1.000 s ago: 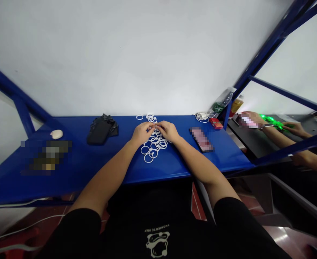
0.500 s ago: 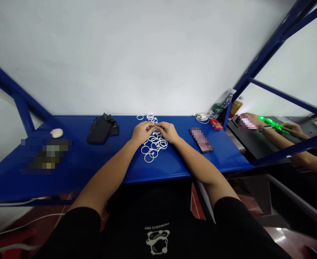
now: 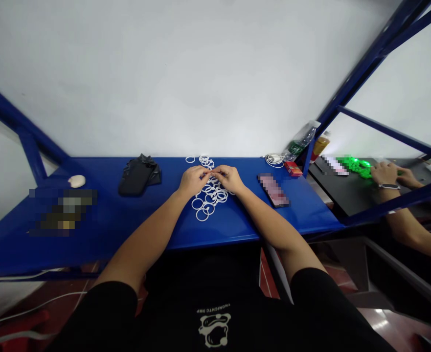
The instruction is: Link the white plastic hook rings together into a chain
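Several thin white rings (image 3: 202,214), some with a small knob, lie in an overlapping strip on the blue tabletop (image 3: 233,225). Over the middle of that strip, my left hand (image 3: 193,180) and my right hand (image 3: 230,178) meet at the fingertips. Both have thumb and fingers pinched together. Whatever sits between the fingertips is too small and too covered to make out. Some of the rings under the hands are hidden. One ring (image 3: 190,159) lies apart near the wall.
Left of me are a black pouch (image 3: 137,178), a white mouse-like item (image 3: 77,181) and a blurred-out object (image 3: 64,210). To the right lie a phone (image 3: 273,189), a coiled white cable (image 3: 274,160), a red box (image 3: 293,169) and a bottle (image 3: 300,145). A co-worker's hands (image 3: 386,174) handle green lit things.
My hands stay almost in place, pinched at the same spot over the rings. The co-worker's hand has moved from the phone across to the green lit things.
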Tool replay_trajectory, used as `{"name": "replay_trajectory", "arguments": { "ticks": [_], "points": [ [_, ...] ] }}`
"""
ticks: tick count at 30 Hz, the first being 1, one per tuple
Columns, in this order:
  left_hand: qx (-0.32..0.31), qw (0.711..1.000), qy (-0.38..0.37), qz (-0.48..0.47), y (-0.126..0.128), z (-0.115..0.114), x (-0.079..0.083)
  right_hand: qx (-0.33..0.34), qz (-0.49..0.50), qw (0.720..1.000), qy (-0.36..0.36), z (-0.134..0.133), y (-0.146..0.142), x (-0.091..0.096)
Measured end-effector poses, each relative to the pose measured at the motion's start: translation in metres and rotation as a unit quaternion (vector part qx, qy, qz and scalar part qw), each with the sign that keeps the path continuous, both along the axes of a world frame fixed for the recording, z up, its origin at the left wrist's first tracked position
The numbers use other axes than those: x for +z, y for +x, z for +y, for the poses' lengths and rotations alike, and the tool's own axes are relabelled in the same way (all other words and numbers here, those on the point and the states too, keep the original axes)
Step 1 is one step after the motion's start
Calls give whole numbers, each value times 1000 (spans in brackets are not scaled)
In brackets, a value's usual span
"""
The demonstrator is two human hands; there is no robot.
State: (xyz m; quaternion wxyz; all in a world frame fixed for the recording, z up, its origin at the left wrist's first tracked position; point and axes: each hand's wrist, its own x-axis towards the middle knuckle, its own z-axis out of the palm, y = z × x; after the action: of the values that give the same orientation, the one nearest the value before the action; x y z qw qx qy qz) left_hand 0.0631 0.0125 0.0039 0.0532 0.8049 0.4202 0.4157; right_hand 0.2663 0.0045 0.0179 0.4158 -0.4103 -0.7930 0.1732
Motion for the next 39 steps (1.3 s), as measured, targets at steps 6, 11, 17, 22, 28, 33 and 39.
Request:
{"name": "replay_trajectory", "arguments": {
  "ticks": [6,11,17,22,28,33,39],
  "points": [
    [18,1000,-24,2,-3,6,-1,-35,-35,998,35,2,1,-3],
    [67,995,-65,42,-17,23,-16,-92,-76,991,52,11,16,-6],
    [85,986,-120,73,-28,36,-31,-94,-166,982,10,17,22,-8],
    [42,988,-122,80,-25,42,-30,-94,-174,980,11,23,19,-13],
    [19,984,-157,84,-12,48,-22,-76,-193,978,-12,26,21,-19],
    [28,984,-144,100,-11,39,-20,-57,-193,979,-12,23,22,-18],
    [99,988,-95,66,-18,33,-19,-52,-194,980,-13,24,22,-18]
  ]
}}
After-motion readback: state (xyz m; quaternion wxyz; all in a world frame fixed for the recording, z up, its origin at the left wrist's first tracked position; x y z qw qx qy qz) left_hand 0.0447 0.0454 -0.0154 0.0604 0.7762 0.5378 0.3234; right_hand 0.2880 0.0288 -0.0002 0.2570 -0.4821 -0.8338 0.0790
